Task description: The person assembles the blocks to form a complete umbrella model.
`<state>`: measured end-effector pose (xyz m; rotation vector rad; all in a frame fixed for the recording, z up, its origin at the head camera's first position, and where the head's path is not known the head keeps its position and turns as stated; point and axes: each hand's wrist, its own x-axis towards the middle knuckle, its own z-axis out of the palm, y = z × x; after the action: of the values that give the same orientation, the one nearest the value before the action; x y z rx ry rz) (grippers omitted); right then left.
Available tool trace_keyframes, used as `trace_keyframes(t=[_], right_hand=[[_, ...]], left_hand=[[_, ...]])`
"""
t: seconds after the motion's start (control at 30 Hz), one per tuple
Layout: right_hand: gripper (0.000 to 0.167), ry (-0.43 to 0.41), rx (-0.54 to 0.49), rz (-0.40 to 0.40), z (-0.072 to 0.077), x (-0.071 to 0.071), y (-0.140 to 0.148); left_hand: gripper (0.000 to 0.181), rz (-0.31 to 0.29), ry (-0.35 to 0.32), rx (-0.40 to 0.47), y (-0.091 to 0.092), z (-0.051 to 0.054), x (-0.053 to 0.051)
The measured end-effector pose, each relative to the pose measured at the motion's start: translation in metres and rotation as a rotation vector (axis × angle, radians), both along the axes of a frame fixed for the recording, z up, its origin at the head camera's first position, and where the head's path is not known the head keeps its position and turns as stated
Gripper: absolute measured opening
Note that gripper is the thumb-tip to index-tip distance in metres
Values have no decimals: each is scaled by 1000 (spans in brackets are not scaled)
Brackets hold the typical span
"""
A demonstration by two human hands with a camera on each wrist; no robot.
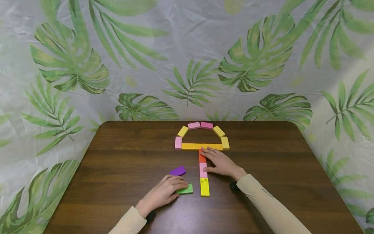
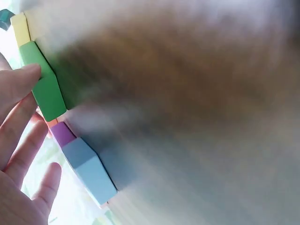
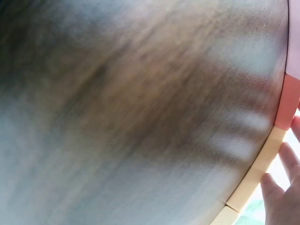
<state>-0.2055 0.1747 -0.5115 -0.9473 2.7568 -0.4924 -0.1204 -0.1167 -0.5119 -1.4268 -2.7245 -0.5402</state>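
Observation:
My left hand (image 1: pixel 165 191) pinches a green block (image 1: pixel 187 189). In the left wrist view its thumb lies on the near face of that block, with fingers behind. Just beyond the hand lies a purple block (image 1: pixel 178 171). A light blue block (image 2: pixel 91 171) shows only in the left wrist view. My right hand (image 1: pixel 222 162) rests over a column of a red block (image 1: pixel 202 157), a pink block (image 1: pixel 203 170) and a yellow block (image 1: pixel 205 188). Its fingertips touch where the red block meets the row of two orange blocks (image 1: pixel 191 146); the thumb touches the pink block's edge.
Above the orange row, pink and yellow blocks form an arch (image 1: pixel 206 125), all flat on the dark wooden table (image 1: pixel 125 162). A leaf-printed curtain (image 1: pixel 193 42) hangs behind the table and along both sides.

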Motion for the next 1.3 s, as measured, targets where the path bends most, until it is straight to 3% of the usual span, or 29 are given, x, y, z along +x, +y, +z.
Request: trace_keyframes(t=[0.53,0.7,1.07,1.3], right_hand=[[78,5,-13,6,-2,-1,1],[78,13,-26,9,-3,-1,1],[77,23,-33,9,-2,0,1],[77,14,-34,18,-2,-1,1]], left_hand=[[38,-69,-1,85,2,-8,7],[38,-79,-37,112,5,-7,13],[36,-127,-132,86,26,-3,29],[36,-105,-126,61,33,-4,33]])
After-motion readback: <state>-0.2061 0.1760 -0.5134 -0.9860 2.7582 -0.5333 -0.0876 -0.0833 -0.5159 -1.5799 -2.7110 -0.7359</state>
